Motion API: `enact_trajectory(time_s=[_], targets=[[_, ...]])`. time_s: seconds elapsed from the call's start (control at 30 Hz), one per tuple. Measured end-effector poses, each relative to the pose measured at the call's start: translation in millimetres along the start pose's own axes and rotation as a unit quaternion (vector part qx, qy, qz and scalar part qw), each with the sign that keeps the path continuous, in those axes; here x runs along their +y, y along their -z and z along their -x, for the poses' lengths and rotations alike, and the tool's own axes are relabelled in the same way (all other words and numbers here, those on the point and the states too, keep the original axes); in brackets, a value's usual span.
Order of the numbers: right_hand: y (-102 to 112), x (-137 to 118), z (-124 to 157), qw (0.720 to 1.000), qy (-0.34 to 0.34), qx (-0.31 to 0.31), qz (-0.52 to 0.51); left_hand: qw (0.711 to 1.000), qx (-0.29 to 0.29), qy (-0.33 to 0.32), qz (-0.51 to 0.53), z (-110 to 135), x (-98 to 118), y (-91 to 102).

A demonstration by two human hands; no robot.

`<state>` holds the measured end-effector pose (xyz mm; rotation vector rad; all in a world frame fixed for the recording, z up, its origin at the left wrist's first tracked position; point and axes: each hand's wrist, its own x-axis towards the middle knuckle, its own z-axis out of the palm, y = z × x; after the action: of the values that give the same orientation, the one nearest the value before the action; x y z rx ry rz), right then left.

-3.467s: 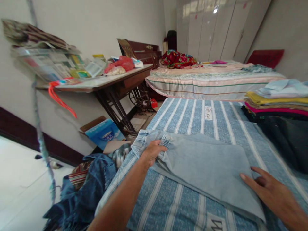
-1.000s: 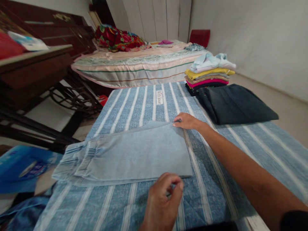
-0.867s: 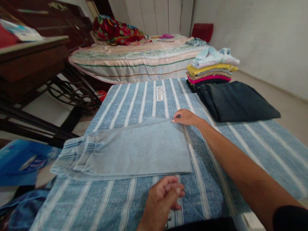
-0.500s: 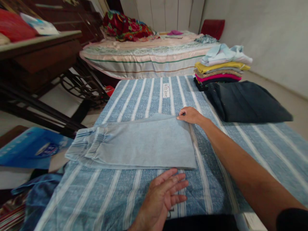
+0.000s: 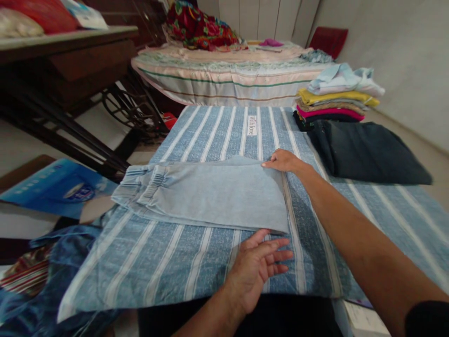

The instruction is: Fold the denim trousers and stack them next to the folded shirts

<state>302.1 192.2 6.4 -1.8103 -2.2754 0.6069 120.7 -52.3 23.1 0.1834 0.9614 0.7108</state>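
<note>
Folded trousers: light-blue denim trousers (image 5: pixel 220 194) lie flat across the middle of the striped cloth (image 5: pixel 196 135), legs laid over each other, with the gathered waistband (image 5: pixel 154 185) at the cloth's left edge and reaching past it.
Right hand: the right hand (image 5: pixel 283 161) is at the trousers' far right corner, thumb and fingers pinched together on the denim.
Left hand: the left hand (image 5: pixel 254 264) is at the trousers' near edge, close to their near right corner, fingers spread apart; its uppermost digit meets the denim edge, though whether it presses there cannot be told.
Printed patch: a white "With love" label (image 5: pixel 252 125) shows near the cloth's far edge.
Clothes stack: a folded pile (image 5: pixel 333 97) sits at the cloth's far right corner, pale garments above yellow, tan, pink and black.
Dark garment: folded dark trousers (image 5: pixel 372 152) lie along the right edge, just nearer than the pile.
Beyond the far edge: a bed (image 5: pixel 224 89) with red floral bedding (image 5: pixel 203 28).
Below the left edge: a blue box (image 5: pixel 52 187) and heaped denim clothes (image 5: pixel 70 271).
</note>
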Motion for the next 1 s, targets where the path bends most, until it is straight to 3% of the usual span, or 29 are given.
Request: enact_trajectory(time_s=[0.33,0.5,0.77,1.0], targets=[[5.3,-2.7,3.2,0.995,-0.012,-0.018,-0.096,0.994,-0.086,0.004,0.074,-14.2,-9.2,-10.6],[3.2,-4.1,-2.9,0.997,-0.002,-0.040,-0.071,0.989,-0.101,0.018,0.108,-21.3,-11.5,-14.6],[2.0,-13.7,-14.8,0.997,0.010,-0.064,0.042,0.992,-0.010,0.074,0.104,-30.3,-5.6,-26.8],[6.3,-25.9,-9.0,0.992,0.030,-0.050,0.113,0.989,-0.021,0.111,0.095,-28.2,-4.5,-25.6]])
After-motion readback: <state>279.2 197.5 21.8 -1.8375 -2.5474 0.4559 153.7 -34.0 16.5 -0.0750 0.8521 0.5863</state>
